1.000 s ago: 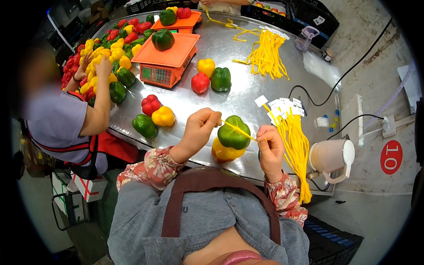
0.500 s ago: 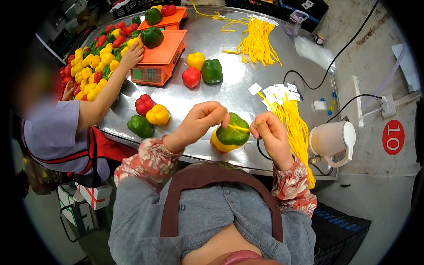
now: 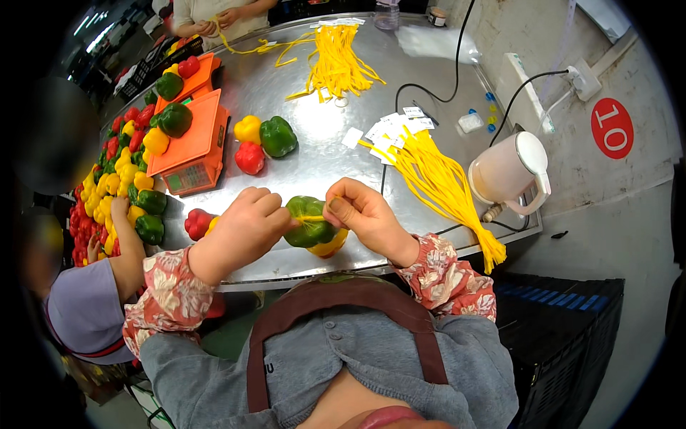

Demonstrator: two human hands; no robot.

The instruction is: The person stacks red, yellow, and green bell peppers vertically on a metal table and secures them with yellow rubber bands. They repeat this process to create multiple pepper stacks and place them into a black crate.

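Pinches a yellow tie in right hand and, apparently, left hand, holding it straight across green bell pepper atop yellow bell pepper, near the front edge of the counter.

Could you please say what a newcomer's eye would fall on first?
Probably the glossy green bell pepper near the centre, a thin yellow strip across it between the left hand and right hand. Next, the nearer bundle of long yellow ribbons, right of the hands, and the heap of red, yellow and green peppers at far left.
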